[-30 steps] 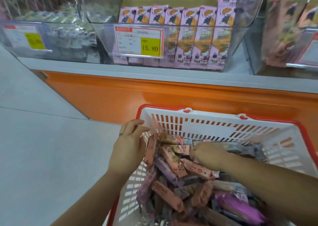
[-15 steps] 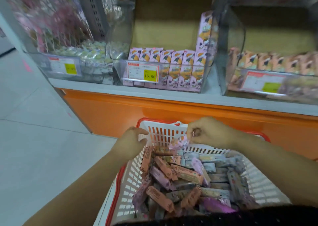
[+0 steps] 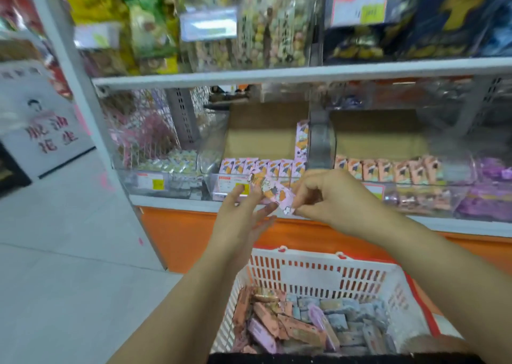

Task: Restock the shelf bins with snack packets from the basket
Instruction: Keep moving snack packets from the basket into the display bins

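Above the basket (image 3: 313, 255), my right hand (image 3: 329, 197) pinches the pink packet (image 3: 278, 196) by its end; it looks light and slippery. My left hand (image 3: 243, 214) is spread, empty.

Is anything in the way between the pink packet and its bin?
Only the clear front wall of that bin; the packet, pinched by the right hand, hangs before it. Above the wall looks open.

Pale tiled floor (image 3: 55, 252), orange shelf base (image 3: 194, 233), white upright (image 3: 100, 141)

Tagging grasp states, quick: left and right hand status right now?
Left hand: open, fingers straight, by the packet.
Right hand: pinches a pink snack packet.
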A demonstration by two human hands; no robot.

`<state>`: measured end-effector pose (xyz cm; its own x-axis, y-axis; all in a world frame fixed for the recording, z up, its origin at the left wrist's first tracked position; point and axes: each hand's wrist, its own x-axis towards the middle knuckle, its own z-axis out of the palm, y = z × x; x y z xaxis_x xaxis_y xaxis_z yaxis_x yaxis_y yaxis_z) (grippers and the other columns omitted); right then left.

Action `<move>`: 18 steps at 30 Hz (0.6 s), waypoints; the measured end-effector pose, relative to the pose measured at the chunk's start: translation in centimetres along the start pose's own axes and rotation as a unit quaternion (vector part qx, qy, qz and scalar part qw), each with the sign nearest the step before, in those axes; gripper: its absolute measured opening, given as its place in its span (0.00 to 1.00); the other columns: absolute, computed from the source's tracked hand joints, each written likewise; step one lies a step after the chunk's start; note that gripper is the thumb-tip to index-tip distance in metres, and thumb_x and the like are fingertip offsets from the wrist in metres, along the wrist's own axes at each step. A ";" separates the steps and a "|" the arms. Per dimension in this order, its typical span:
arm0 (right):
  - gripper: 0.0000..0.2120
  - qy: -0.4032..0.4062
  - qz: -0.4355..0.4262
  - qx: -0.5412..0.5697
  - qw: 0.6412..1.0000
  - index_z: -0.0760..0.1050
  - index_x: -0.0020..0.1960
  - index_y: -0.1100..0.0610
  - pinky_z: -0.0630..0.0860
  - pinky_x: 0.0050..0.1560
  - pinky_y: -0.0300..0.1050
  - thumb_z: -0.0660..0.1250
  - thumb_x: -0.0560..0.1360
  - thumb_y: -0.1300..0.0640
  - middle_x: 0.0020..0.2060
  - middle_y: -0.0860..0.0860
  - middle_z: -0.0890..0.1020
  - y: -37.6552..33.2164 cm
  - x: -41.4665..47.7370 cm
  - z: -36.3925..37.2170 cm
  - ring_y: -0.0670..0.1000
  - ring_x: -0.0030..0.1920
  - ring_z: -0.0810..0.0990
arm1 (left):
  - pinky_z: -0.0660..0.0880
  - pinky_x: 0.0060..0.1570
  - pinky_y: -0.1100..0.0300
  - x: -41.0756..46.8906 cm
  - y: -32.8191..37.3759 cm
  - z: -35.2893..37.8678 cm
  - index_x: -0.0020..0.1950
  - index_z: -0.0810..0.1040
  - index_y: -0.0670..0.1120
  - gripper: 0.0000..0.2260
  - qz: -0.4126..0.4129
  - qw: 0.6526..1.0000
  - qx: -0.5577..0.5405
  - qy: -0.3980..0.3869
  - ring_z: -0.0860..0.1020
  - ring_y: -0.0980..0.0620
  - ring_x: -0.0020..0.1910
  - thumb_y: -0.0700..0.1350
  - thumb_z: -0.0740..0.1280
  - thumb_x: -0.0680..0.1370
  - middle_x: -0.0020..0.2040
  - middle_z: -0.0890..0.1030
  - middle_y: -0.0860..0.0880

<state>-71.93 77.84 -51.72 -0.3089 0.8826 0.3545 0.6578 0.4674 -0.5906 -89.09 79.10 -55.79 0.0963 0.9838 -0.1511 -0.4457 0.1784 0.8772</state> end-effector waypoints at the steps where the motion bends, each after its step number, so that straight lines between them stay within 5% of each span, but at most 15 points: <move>1: 0.20 0.001 -0.005 0.003 1.000 0.74 0.30 0.42 0.73 0.41 0.32 0.75 0.67 0.65 0.37 0.44 0.80 -0.4 0.2 -0.1 0.41 0.38 0.79 | 0.79 0.48 0.54 -0.1 0.3 0.4 0.72 0.64 0.46 0.23 0.009 1.000 -0.022 0.002 0.82 0.50 0.43 0.45 0.66 0.78 0.44 0.80 0.48; 7: 0.06 -0.004 0.032 0.105 0.994 0.81 0.37 0.55 0.77 0.42 0.39 0.76 0.66 0.62 0.37 0.49 0.81 -1.0 2.4 0.1 0.44 0.35 0.78 | 0.77 0.51 0.53 0.4 3.3 1.8 0.70 0.65 0.48 0.22 0.037 0.999 -0.014 0.016 0.80 0.48 0.46 0.37 0.65 0.78 0.44 0.82 0.46; 10: 0.10 0.039 0.095 0.248 0.963 0.77 0.44 0.54 0.73 0.38 0.34 0.77 0.67 0.58 0.38 0.45 0.79 0.0 2.7 1.1 0.43 0.32 0.74 | 0.77 0.47 0.52 1.5 4.1 2.1 0.75 0.58 0.44 0.29 0.062 0.998 0.010 -0.002 0.81 0.48 0.39 0.32 0.65 0.76 0.35 0.82 0.49; 12: 0.11 0.078 0.131 0.307 0.940 0.75 0.45 0.54 0.75 0.37 0.33 0.76 0.69 0.59 0.44 0.48 0.79 0.9 3.0 1.3 0.45 0.35 0.77 | 0.80 0.46 0.53 2.1 3.9 2.9 0.76 0.52 0.42 0.35 0.072 0.996 0.046 -0.028 0.82 0.48 0.40 0.32 0.68 0.74 0.38 0.81 0.46; 15: 0.09 0.119 0.170 0.393 0.896 0.75 0.46 0.56 0.81 0.44 0.47 0.74 0.70 0.62 0.52 0.63 0.78 2.6 3.6 0.8 0.54 0.40 0.82 | 0.81 0.47 0.54 2.9 3.5 4.0 0.71 0.57 0.40 0.28 0.077 0.990 0.116 -0.028 0.84 0.48 0.45 0.36 0.69 0.75 0.47 0.82 0.41; 18: 0.10 0.148 0.171 0.419 0.879 0.75 0.45 0.54 0.77 0.52 0.65 0.75 0.69 0.61 0.49 0.58 0.80 3.6 3.9 0.4 0.60 0.41 0.84 | 0.81 0.45 0.54 4.1 4.2 3.9 0.64 0.66 0.41 0.30 0.089 0.975 0.204 -0.026 0.83 0.50 0.48 0.47 0.76 0.69 0.56 0.80 0.39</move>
<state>-71.00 82.96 -52.73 0.0831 0.9849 0.1521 -0.0983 0.1599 -0.9822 -87.09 83.82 -50.97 0.0994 0.9945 0.0329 -0.0686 -0.0262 0.9973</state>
